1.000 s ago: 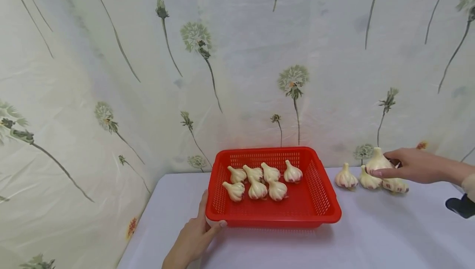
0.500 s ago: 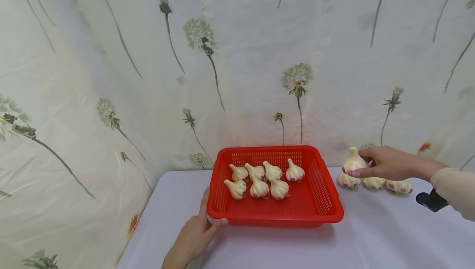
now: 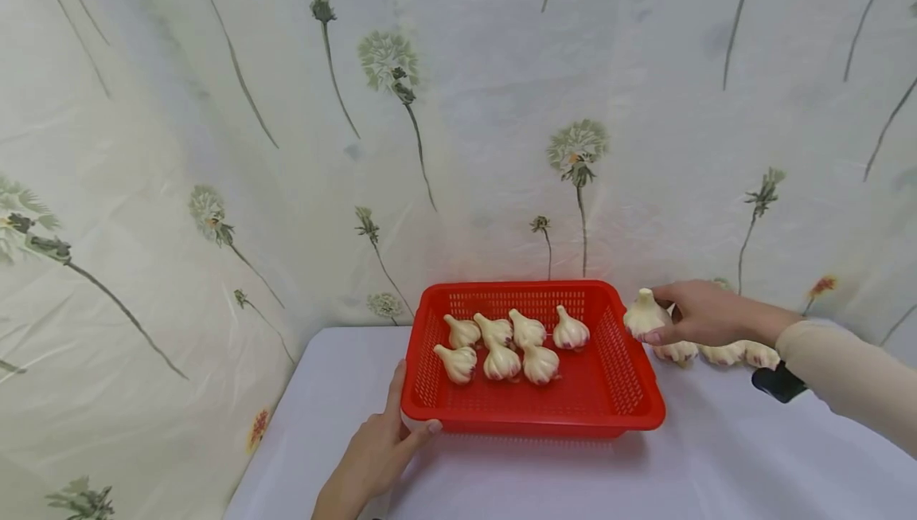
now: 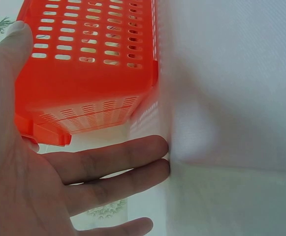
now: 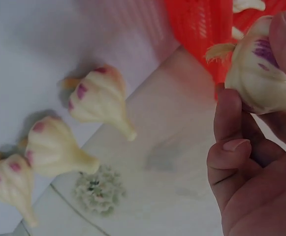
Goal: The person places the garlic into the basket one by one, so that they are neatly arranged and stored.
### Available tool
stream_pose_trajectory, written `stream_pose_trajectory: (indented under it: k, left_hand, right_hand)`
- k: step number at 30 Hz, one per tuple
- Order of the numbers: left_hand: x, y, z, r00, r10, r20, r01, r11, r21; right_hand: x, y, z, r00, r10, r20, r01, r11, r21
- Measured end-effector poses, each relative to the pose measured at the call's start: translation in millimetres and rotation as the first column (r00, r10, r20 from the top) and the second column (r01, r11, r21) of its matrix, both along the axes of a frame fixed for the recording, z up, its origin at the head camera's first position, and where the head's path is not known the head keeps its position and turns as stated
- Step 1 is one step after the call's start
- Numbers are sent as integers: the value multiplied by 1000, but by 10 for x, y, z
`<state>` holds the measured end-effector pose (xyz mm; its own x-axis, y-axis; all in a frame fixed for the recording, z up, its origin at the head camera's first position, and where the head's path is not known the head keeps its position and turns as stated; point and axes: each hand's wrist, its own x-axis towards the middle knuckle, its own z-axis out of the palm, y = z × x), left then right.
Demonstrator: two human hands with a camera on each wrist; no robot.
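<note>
My right hand [image 3: 698,313] pinches a garlic bulb [image 3: 645,314] between thumb and fingers. The bulb is stem up, just beyond the right rim of a red plastic basket [image 3: 530,428]. In the right wrist view, this garlic bulb [image 5: 261,73] shows purple streaks and a root tuft. My left hand [image 3: 372,452] holds the basket's front left corner, thumb at the front and index finger along the side. Its other fingers extend straight below the basket wall in the left wrist view. Several garlic bulbs [image 3: 501,362] lie inside, mostly in two rows toward the left.
Three more garlic bulbs lie in a row right of the basket, partly behind my right arm; one garlic bulb [image 5: 98,96] is nearest the basket. A white cloth covers the table [image 3: 315,377]. Directly behind it hangs a dandelion-print curtain [image 3: 480,146].
My right hand has carried the garlic bulb leftward, from above the row of bulbs to the basket's right rim. The left hand has stayed at the basket corner. The view has shifted slightly.
</note>
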<state>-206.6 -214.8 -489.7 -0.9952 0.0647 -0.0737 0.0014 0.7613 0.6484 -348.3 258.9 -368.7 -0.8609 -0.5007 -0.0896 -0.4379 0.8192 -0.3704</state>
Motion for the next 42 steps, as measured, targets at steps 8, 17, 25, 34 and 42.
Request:
stream_pose_trajectory:
  k: [8, 17, 25, 34, 42]
  left_hand:
    - [-7, 1, -9, 1000, -5, -17, 5, 1000, -11]
    - [13, -21, 7, 1000, 7, -9, -7, 1000, -19]
    - [24, -22, -13, 1000, 9, 4, -9, 1000, -7]
    - [22, -16, -13, 1000, 10, -6, -10, 1000, -24]
    - [4, 14, 8, 1000, 7, 13, -7, 1000, -8]
  right_hand:
    - [-39, -358, -19, 999, 23, 43, -21, 999, -44]
    - [-110, -660, -127, 996, 85, 36, -85, 996, 0]
    - [-163, -817, -302, 996, 50, 75, -49, 999, -14]
    - [-174, -924, -329, 997, -9, 77, 4, 998, 57]
    - [-228, -936, -410, 995, -27, 98, 21, 997, 69]
